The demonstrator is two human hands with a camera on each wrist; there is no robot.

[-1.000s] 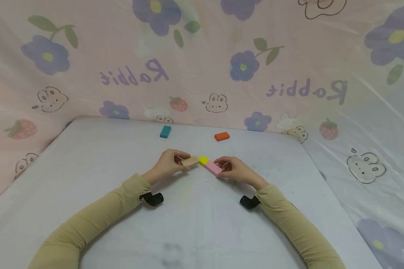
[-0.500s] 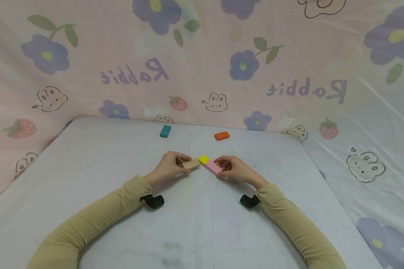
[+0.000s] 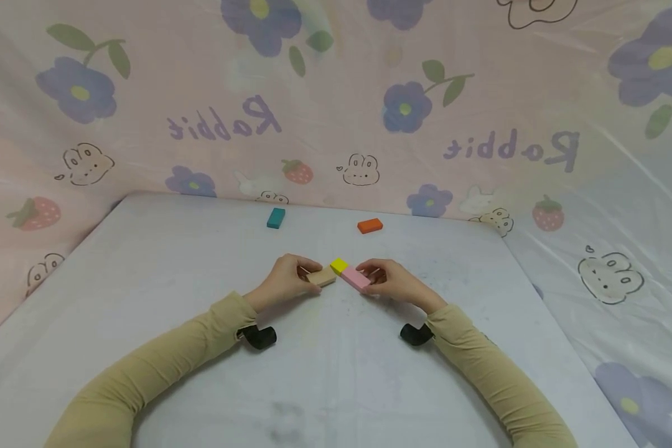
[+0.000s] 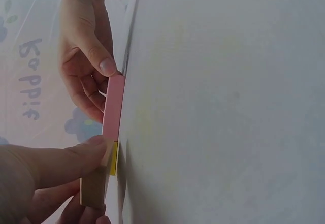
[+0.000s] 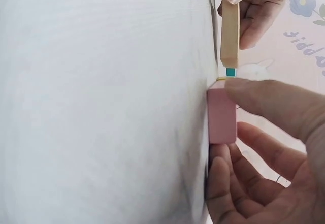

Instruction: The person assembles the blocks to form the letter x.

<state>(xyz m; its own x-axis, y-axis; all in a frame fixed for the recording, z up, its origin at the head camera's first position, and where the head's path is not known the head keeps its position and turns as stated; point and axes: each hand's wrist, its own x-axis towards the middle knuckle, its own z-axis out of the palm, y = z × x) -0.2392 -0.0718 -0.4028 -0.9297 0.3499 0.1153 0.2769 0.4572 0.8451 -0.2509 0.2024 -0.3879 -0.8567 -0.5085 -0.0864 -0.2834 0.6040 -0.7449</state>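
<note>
On the white tabletop (image 3: 336,379) are two hands: the right hand (image 3: 394,282) pinches one pink block (image 3: 356,279), long axis running from 4 o'clock to 10, and the left hand (image 3: 282,281) pinches one tan block (image 3: 322,277), pointing from 8 toward 2. From these, one orange block (image 3: 370,226) lies at 1 o'clock, one teal block (image 3: 276,218) at 10. One yellow block (image 3: 339,266) abuts the pink block's 10 o'clock end; whether it touches the tan one, I cannot tell.
</note>
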